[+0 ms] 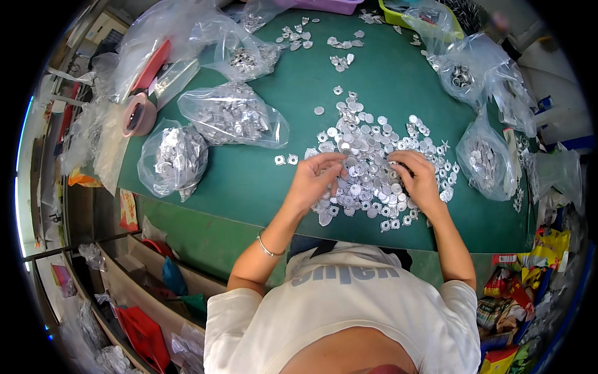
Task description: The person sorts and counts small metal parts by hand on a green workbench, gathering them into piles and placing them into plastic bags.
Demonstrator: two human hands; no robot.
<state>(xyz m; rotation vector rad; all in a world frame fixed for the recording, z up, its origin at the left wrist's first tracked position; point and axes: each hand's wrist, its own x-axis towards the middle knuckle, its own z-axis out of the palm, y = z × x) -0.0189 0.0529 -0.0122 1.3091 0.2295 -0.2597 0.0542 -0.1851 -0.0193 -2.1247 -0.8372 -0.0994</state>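
Note:
A wide pile of small flat silver metal pieces (367, 146), many round with scalloped rims and some with a hole, lies on the green table in front of me. My left hand (319, 177) is at the pile's left side, its fingers curled with the tips close together over the pieces. On the right side, my right hand (416, 176) bends its index finger and thumb toward each other in a pinch. Whatever lies between the fingertips of either hand is too small to make out. Two loose ring-shaped pieces (286, 160) lie left of my left hand.
Clear bags of metal parts (233, 115) stand on the left of the table (249, 187), with another bag (486, 156) on the right. A pink cup (139, 116) is at the left edge. Purple (330, 5) and green trays (398, 19) sit at the far edge, near small groups of parts.

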